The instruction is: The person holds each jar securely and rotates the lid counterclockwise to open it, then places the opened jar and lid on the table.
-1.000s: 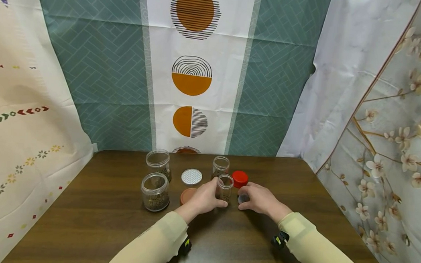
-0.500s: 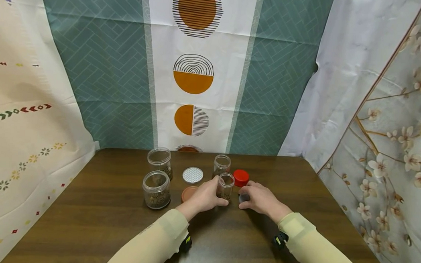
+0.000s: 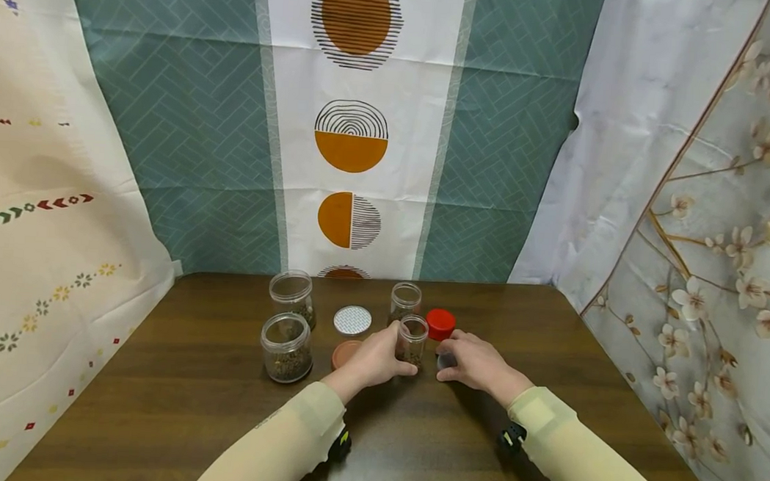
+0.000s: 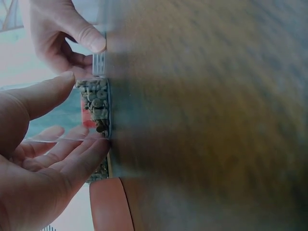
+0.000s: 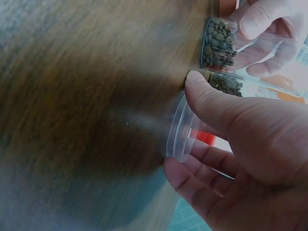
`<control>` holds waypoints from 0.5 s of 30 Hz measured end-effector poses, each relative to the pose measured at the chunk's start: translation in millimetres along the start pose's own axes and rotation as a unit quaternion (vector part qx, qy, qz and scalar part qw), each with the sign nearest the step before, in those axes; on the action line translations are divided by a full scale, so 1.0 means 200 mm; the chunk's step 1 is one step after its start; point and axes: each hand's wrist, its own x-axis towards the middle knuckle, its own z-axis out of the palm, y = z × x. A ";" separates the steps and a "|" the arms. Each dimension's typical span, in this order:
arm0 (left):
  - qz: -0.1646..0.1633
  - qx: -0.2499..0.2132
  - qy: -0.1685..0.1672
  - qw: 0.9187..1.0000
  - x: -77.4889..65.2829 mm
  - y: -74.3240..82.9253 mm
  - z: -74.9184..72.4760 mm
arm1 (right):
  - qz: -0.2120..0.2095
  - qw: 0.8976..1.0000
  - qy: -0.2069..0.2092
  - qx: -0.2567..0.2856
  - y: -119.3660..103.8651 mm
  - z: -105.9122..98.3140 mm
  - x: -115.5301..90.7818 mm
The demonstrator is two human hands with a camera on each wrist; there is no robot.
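In the head view my left hand (image 3: pixel 371 359) holds a small clear jar (image 3: pixel 415 343) standing upright on the table, thumb on the near side. Brown pellet-like pieces fill the jar's bottom (image 5: pixel 219 45), as the right wrist view shows. To its right, my right hand (image 3: pixel 478 365) pinches a clear round lid (image 5: pixel 179 127) at its edges, low against the table. Behind the held jar stands a second small open jar (image 3: pixel 406 298). A red lid (image 3: pixel 441 323) lies just beyond my right fingers. My left hand partly covers an orange-brown lid (image 3: pixel 345 353).
Two wider open jars (image 3: pixel 287 348) with similar pieces stand to the left. A white patterned lid (image 3: pixel 352 320) lies between them and the small jars. Fabric hangs behind the wooden table (image 3: pixel 170 404) and along both sides.
The head view shifts slightly. Both hands keep the same hold on the small jar and the clear lid, and the other jars and lids stay in place.
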 end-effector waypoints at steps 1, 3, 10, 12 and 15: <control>-0.002 -0.002 -0.001 1.000 -0.01 0.02 -0.01 | 0.000 1.000 0.000 0.000 0.00 0.00 0.00; 0.000 0.001 -0.001 1.000 0.00 0.01 -0.01 | -0.001 1.000 0.001 0.000 0.00 0.00 0.01; -0.019 -0.018 -0.002 1.000 -0.04 0.10 -0.05 | 0.001 1.000 -0.005 0.024 0.02 0.02 0.01; -0.027 -0.030 0.000 0.999 -0.05 0.12 -0.06 | 0.003 0.999 -0.005 0.035 0.03 0.02 0.00; -0.043 -0.025 0.001 0.999 -0.08 0.15 -0.08 | 0.007 0.999 0.002 0.044 0.03 0.01 -0.02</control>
